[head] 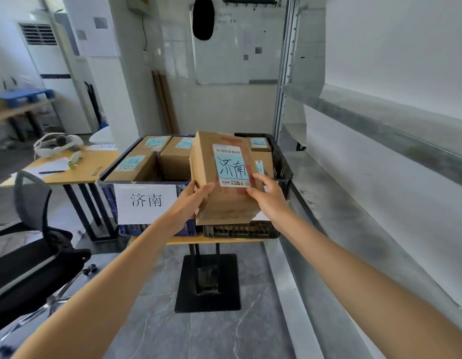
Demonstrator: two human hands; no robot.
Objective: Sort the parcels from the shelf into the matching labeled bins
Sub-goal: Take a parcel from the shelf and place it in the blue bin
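Note:
I hold a brown cardboard parcel (224, 200) up in front of the bins, its blue label handwritten 济南 facing me. My left hand (192, 203) grips its left edge with the thumb on the front face. My right hand (267, 196) grips its right edge, thumb beside the label. Behind it on the left stands a blue bin (109, 193) with a white paper sign (145, 203) reading 济南; it holds three labeled boxes (131, 163) and has an open gap in the middle. A black bin (283, 161) on the right holds more boxes, mostly hidden by the parcel.
Both bins stand on a small wooden table (173, 240) with a black pedestal base (207, 283). A metal shelf (380, 117) runs along the right. A black office chair (35, 252) and a desk (87, 167) with papers stand to the left.

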